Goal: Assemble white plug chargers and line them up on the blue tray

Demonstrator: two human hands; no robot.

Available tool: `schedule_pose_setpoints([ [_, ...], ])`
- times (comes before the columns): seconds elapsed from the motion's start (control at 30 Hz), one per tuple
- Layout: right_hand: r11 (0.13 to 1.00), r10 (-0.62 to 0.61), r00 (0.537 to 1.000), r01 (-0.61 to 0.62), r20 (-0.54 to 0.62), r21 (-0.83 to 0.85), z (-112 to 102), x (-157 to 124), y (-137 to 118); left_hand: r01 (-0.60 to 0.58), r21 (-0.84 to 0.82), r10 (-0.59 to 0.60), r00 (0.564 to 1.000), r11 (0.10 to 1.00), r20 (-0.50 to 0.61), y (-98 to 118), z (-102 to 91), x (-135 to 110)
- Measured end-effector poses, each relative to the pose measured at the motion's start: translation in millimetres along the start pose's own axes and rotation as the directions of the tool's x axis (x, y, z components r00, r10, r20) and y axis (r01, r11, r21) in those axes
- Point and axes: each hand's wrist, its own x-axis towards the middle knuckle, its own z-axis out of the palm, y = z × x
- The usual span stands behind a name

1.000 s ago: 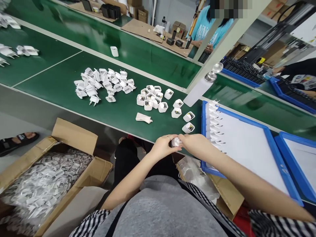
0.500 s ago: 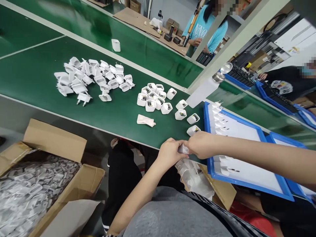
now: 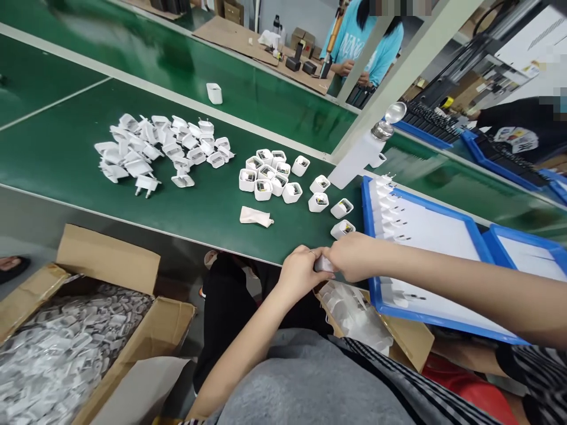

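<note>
My left hand [image 3: 301,273] and my right hand [image 3: 349,255] meet at the near edge of the green belt [image 3: 66,153], both closed on one small white charger part [image 3: 322,265] pinched between them. Just beyond my right hand lies an open white charger shell [image 3: 342,229]. A cluster of several such shells [image 3: 270,177] sits farther up the belt. To the left is a heap of white plug caps with pins [image 3: 155,150]. A blue tray [image 3: 443,260] with a row of finished white plugs [image 3: 390,203] along its left side lies under my right forearm.
A folded white cloth [image 3: 256,216] lies on the belt. A white squeeze bottle [image 3: 363,154] leans by a metal post. An open cardboard box [image 3: 66,348] of white parts stands at lower left, another box [image 3: 376,324] under the tray. A person in a teal shirt [image 3: 358,47] works across the line.
My hands stay joined on the white part, turning it slightly at the belt's edge. The view has shifted a little; nothing on the belt has moved.
</note>
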Motion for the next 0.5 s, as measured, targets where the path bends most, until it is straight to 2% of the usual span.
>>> schedule_pose_setpoints([
  [0.13, 0.987, 0.025, 1.000, -0.024, -0.007, 0.157, -11, -13, 16, -0.036, -0.070, 0.035, 0.999, 0.997, -0.012, 2, -2.5, -2],
  [0.2, 0.959, 0.075, 0.991, -0.043, -0.107, 0.280, -20, -30, 38, -0.033, -0.134, 0.033, 0.999, 0.990, -0.006, 3, -4.2, -3],
  [0.27, 0.908, 0.208, 0.952, -0.101, -0.226, 0.407, -24, -48, 74, -0.002, -0.190, 0.004, 1.000, 0.982, 0.008, 5, -6.0, -3],
  [0.33, 0.822, 0.408, 0.863, -0.206, -0.297, 0.531, -18, -59, 120, 0.031, -0.218, -0.022, 0.999, 0.975, 0.042, 7, -7.8, -1],
  [0.4, 0.671, 0.636, 0.715, -0.327, -0.290, 0.666, -2, -60, 170, 0.065, -0.213, -0.049, 0.995, 0.975, 0.081, 11, -9.5, 2],
  [0.47, 0.398, 0.814, 0.568, -0.395, -0.121, 0.828, 23, -49, 214, 0.108, -0.195, -0.087, 0.990, 0.975, 0.116, 14, -10.7, 5],
  [0.5, 0.343, 0.833, 0.547, -0.400, -0.078, 0.850, 36, -41, 232, 0.125, -0.187, -0.102, 0.986, 0.974, 0.131, 16, -11.0, 6],
])
